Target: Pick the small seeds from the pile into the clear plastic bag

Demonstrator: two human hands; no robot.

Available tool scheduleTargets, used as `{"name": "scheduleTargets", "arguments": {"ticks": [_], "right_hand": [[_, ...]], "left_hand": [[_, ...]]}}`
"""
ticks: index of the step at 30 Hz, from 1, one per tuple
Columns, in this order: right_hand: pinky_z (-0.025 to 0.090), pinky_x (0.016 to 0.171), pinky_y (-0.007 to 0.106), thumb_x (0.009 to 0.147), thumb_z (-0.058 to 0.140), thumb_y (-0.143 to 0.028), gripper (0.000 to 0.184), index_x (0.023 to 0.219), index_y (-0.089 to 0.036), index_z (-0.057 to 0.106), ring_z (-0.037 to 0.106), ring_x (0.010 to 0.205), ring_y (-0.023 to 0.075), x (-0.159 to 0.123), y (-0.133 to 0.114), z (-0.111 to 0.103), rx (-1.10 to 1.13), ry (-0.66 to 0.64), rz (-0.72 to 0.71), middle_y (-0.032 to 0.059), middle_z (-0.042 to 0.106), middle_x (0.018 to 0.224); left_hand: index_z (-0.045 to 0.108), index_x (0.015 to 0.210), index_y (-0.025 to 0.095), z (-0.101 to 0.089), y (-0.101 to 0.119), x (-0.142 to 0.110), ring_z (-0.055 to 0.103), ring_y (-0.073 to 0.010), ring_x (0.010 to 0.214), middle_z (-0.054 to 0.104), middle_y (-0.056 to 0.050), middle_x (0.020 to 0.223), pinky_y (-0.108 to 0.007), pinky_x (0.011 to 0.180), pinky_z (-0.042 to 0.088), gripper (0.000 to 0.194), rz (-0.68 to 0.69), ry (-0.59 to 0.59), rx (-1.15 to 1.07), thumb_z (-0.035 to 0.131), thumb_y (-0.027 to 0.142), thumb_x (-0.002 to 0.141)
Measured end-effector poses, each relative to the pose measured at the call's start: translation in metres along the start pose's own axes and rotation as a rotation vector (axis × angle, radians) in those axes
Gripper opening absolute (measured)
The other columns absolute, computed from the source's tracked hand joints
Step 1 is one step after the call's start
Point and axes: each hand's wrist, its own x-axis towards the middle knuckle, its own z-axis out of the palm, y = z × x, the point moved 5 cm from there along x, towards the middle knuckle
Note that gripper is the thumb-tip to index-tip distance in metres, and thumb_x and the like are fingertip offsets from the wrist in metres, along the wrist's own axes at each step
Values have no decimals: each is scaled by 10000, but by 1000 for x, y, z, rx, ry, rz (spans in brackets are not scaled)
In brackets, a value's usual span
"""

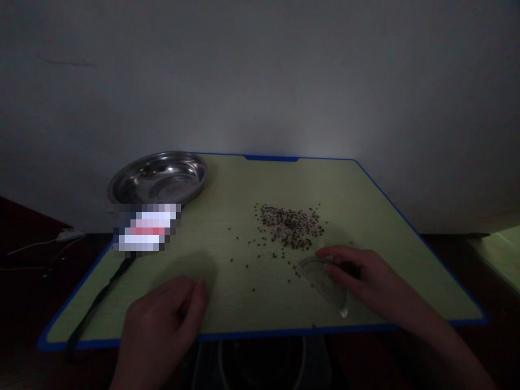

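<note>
My right hand (357, 273) pinches a clear half-round protractor (325, 281) by its curved side, with the straight edge turned toward the lower left. Just beyond it lies a loose pile of small dark beans mixed with pale grains (290, 225), and several stray dark beans are scattered to the left and in front of the pile. Near the board's front left, my left hand (164, 319) is curled into a loose fist. Its inner fingers are partly hidden, and I see nothing in it.
A steel basin (160, 179) stands at the back left of the pale green board with blue edging (227, 184). In front of the basin is a blurred-out screen (146, 227) with a black strap (101, 295). A grey wall (260, 81) rises behind; a dark round object (262, 360) sits below the front edge.
</note>
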Motion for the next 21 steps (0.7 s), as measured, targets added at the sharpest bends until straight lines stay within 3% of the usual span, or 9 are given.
{"name": "scheduleTargets", "arguments": {"ticks": [7,16,21], "right_hand": [[520,574,303,893,496,-388,342,1073,-182,700,676,659,190,-16,-1,-6,-13,100,64,44,744,771],[534,575,303,892,496,-339,328,1102,-202,707,688,610,183,-22,-24,28,5,109,106,37,752,736],[547,563,298,881,516,-345,329,1083,-184,720,693,619,190,-16,-31,23,25,136,60,52,756,737]], "left_hand": [[391,503,207,0,0,1,444,-80,368,400,55,439,-235,434,307,433,1,14,-25,406,288,928],[377,492,204,0,-1,-2,423,-80,374,388,55,432,-236,435,288,426,-30,24,-58,418,275,910],[367,498,201,-1,0,-1,418,-78,390,392,53,444,-234,438,279,414,-29,31,-65,428,267,902]]}}
